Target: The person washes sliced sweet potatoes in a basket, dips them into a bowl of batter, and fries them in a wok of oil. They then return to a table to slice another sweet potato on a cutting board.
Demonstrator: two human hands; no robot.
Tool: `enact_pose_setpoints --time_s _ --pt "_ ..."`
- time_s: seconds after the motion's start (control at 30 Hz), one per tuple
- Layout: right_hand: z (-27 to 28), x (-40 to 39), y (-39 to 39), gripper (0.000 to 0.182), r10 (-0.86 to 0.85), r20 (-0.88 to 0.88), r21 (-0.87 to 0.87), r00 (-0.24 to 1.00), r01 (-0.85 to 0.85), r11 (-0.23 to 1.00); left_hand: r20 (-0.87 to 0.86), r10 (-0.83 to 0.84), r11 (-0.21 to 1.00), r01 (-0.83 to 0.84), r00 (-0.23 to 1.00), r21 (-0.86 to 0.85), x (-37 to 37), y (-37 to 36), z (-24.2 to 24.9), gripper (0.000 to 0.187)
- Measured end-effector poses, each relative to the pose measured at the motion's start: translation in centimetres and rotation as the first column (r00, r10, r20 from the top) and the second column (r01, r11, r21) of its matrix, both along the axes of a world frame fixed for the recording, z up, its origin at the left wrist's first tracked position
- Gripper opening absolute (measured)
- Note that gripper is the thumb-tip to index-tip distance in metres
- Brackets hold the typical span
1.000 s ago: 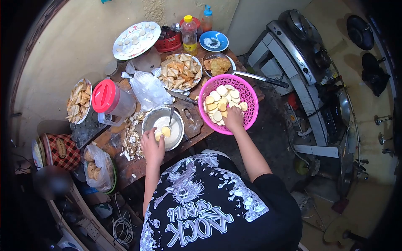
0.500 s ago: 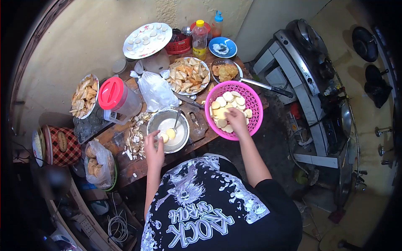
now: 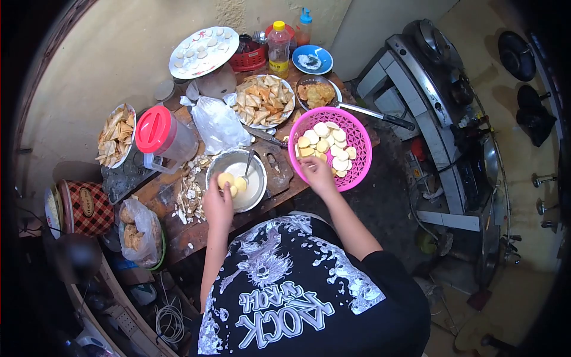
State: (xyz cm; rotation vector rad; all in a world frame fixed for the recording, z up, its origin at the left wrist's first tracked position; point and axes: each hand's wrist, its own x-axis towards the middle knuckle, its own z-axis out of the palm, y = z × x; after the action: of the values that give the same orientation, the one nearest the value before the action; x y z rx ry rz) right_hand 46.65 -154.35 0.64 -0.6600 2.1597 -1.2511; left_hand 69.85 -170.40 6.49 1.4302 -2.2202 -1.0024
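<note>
My left hand [image 3: 219,205] is closed on pale yellow round slices [image 3: 226,179] at the left rim of a metal bowl [image 3: 262,199]. White batter and a spoon [image 3: 249,160] are in the bowl, and more slices show beside my fingers, over the batter. Toward the right, my right hand [image 3: 318,177] reaches over the near left rim of a pink plastic basket [image 3: 364,169]. Its fingers are curled together against the slices [image 3: 340,162] there; whatever they grip is hidden.
Behind the bowl are a white plastic bag [image 3: 219,126], a plate of folded fried pastries [image 3: 262,101] and a knife [image 3: 267,137]. A red-lidded pitcher [image 3: 169,140] and peelings [image 3: 189,193] lie left. A skimmer's handle [image 3: 380,116] juts right, past the basket.
My right hand has drawn back from the basket's middle to its near left side. My left hand has risen slightly with its slices, up and left from the batter.
</note>
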Motion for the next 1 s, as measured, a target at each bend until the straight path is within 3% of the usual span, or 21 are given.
enact_pose_setpoints --time_s 0.07,0.1,0.13,0.27,0.4,0.5,0.6,0.63,0.67,0.73,0.93,1.0 --pt "-1.4 -2.4 1.5 0.025 -0.080 -0.189 0.162 0.979 0.111 0.980 0.157 0.027 0.966 0.015 0.987 -0.258 -0.1 -0.8 -0.3 0.048" --pt "-2.2 -3.4 2.1 0.027 -0.056 -0.275 0.195 0.960 0.113 0.974 0.160 -0.002 0.962 0.046 0.987 -0.270 0.1 -1.3 -0.8 0.061" --pt "-2.4 -4.0 2.5 0.030 -0.030 -0.358 0.228 0.933 0.118 0.966 0.180 -0.007 0.954 0.060 0.984 -0.292 0.1 -1.5 -0.9 0.062" --pt "-3.7 -4.9 2.8 0.038 0.141 -0.452 0.243 0.881 -0.030 0.969 0.215 -0.028 0.945 0.096 0.976 -0.312 -0.1 -1.5 -0.8 0.068" --pt "-3.9 -5.1 2.5 0.036 0.163 -0.443 0.366 0.881 0.012 0.930 0.111 -0.039 0.956 0.070 0.993 -0.286 0.2 -0.7 -1.3 0.067" --pt "-4.7 -5.9 2.8 0.034 0.002 -0.357 0.237 0.934 0.089 0.967 0.058 -0.010 0.978 0.021 0.998 -0.205 0.7 -0.2 -1.3 0.066" --pt "-5.4 -6.9 2.8 0.034 -0.280 0.075 -0.019 0.957 0.282 0.959 0.006 0.027 0.992 -0.026 1.000 -0.124 1.2 0.1 -0.9 0.065" --pt "-4.7 -7.1 2.6 0.034 -0.289 0.139 -0.057 0.947 0.299 0.952 -0.020 0.037 0.995 -0.039 0.999 -0.096 1.3 0.2 -0.8 0.065" --pt "-3.9 -7.0 2.7 0.034 -0.224 -0.072 0.051 0.972 0.227 0.972 -0.018 0.038 0.994 -0.039 0.999 -0.102 1.5 0.2 -0.9 0.065" --pt "-1.8 -6.8 2.9 0.035 0.001 -0.444 0.293 0.896 0.144 0.945 -0.016 0.038 0.992 -0.040 0.999 -0.116 1.9 0.1 -0.9 0.064" --pt "-1.6 -4.6 -1.2 0.032 0.306 -0.576 0.323 0.758 -0.133 0.937 -0.101 0.052 0.992 -0.063 0.994 -0.108 2.1 0.2 -1.4 0.065" --pt "-2.0 -3.9 -2.5 0.028 0.309 -0.588 0.371 0.748 -0.090 0.924 -0.110 0.056 0.993 -0.066 0.992 -0.095 2.3 0.3 -1.5 0.065"
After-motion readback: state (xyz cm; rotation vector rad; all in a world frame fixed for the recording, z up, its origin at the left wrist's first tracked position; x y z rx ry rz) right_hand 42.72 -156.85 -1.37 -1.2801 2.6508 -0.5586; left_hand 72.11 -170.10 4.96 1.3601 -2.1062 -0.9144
